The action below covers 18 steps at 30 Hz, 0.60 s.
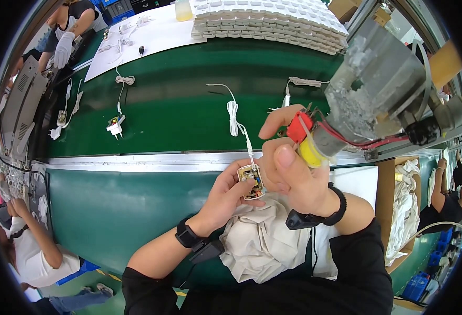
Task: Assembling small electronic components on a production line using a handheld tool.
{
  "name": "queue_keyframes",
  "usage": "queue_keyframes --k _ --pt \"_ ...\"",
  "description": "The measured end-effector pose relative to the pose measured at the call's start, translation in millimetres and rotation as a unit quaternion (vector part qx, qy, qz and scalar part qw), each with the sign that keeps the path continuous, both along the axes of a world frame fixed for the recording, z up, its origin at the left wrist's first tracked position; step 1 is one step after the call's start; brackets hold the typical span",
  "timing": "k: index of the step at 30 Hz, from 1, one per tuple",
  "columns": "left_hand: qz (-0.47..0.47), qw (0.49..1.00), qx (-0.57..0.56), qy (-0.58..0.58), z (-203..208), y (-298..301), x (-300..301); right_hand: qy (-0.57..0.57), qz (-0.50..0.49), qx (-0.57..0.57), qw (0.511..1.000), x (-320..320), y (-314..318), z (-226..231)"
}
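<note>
My left hand [225,191] is closed around a small opened power adapter [250,182], its white case showing a circuit board with colored parts. The thumb lies over the board. From its top a white cable [233,113] runs away across the bench, bundled partway. Beside it, my right hand [299,176] is raised with curled fingers, its index finger bent outward. A hanging grey tool [365,84] wrapped in clear plastic, with a red block [297,127] and a yellow ring [310,152] at its tip, covers part of this hand. Whatever those fingers hold is hidden.
Crumpled off-white cloth [262,239] lies below my hands. A metal rail [136,161] crosses the green bench. Beyond are another adapter [115,126], stacked white trays [273,26] and a gloved co-worker's hand [64,50]. An open carton [399,210] stands at right.
</note>
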<state>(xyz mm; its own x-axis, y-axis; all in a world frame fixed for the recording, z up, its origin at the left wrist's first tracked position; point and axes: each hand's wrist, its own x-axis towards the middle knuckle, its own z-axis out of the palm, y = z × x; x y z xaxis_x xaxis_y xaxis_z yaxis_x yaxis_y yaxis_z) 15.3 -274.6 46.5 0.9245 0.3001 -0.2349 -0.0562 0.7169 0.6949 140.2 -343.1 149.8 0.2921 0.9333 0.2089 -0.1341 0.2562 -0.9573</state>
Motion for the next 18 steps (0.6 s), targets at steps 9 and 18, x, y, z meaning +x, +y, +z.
queue_keyframes --k 9,18 --pt "-0.041 0.984 -0.156 -0.077 -3 0 19 0.019 0.014 0.0 1.0 20 2 -14" --pt "-0.057 0.964 -0.236 -0.106 -8 -2 23 0.039 0.023 0.012 0.999 22 0 -22"
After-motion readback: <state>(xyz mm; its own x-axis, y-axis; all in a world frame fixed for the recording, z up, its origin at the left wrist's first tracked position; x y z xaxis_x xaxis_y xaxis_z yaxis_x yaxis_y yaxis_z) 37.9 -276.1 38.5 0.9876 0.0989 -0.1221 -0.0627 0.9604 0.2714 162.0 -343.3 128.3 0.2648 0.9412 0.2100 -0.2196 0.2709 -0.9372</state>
